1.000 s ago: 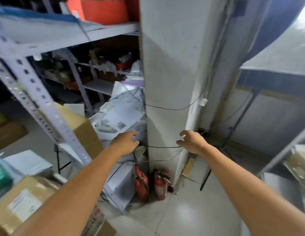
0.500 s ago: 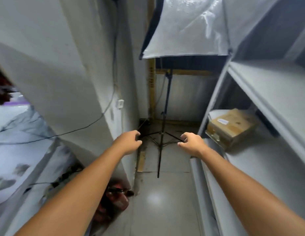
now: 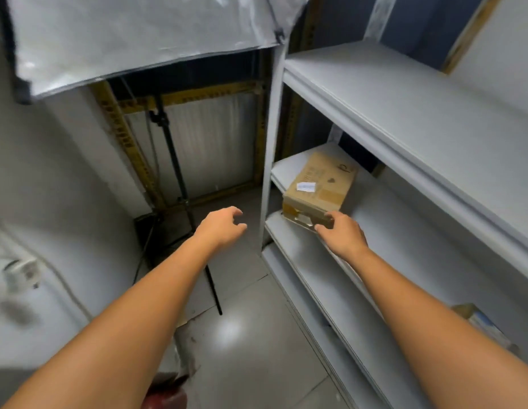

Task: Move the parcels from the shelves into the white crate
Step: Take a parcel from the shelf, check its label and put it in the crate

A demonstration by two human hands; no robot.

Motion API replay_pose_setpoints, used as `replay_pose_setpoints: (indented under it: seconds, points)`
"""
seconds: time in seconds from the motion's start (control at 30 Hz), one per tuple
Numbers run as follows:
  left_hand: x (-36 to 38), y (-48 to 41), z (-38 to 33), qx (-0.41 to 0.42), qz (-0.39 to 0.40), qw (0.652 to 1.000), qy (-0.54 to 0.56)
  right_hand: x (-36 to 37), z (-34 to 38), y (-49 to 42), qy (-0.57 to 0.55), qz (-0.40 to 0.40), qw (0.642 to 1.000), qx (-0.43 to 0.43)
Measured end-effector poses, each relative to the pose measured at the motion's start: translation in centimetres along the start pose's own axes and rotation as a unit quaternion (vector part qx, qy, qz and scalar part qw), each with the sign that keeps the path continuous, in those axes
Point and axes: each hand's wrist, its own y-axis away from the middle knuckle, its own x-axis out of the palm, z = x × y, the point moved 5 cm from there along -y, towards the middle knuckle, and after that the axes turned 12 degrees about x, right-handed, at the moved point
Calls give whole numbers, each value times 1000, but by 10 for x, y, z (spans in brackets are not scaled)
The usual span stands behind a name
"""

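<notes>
Label [image 3: 306, 186] on the parcel [image 3: 330, 175] too small to read, red object [image 3: 165, 400] cut off by bottom edge, wall fixture [image 3: 20, 273] blurred.

We can read almost nothing for certain. On the cardboard parcel [image 3: 330, 193], just right of the frame's middle, a small white label [image 3: 306, 186] sits on the top face, but its print is too blurred for us to read. Beside it we see rows of faint dark printing, a small heart-like mark and one large curly character that may be a "P"; none of it reads as words. The yellow strips [image 3: 209, 94] framing the panel in the upper middle carry dark lettering, too smeared to read. At the lower right edge, a second box [image 3: 481, 326] shows blue and white print, also unreadable.
</notes>
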Motion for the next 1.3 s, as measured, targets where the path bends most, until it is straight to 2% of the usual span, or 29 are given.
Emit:
replay_pose_setpoints:
  seconds: [0.2,0.4,0.53,0.67,0.97,1.3]
  points:
    - [25,-80,-39,52,9,998,33,-8,-23,-51,-72,-48,994,61]
    - [56,-148,-59,41,-17,990,131,6,-35,-111,-181,-26,981,70]
    - [82,-180,-59,32,-10,975,220,19,-40,-144,-269,-3,959,88]
    - [100,-202,-56,39,6,963,266,25,-47,-166,-323,13,940,111]
    - [111,-204,-56,24,10,938,344,27,-45,-167,-403,52,905,123]
    - [88,-128,-45,2,19,920,390,27,-31,-102,-407,82,903,110]
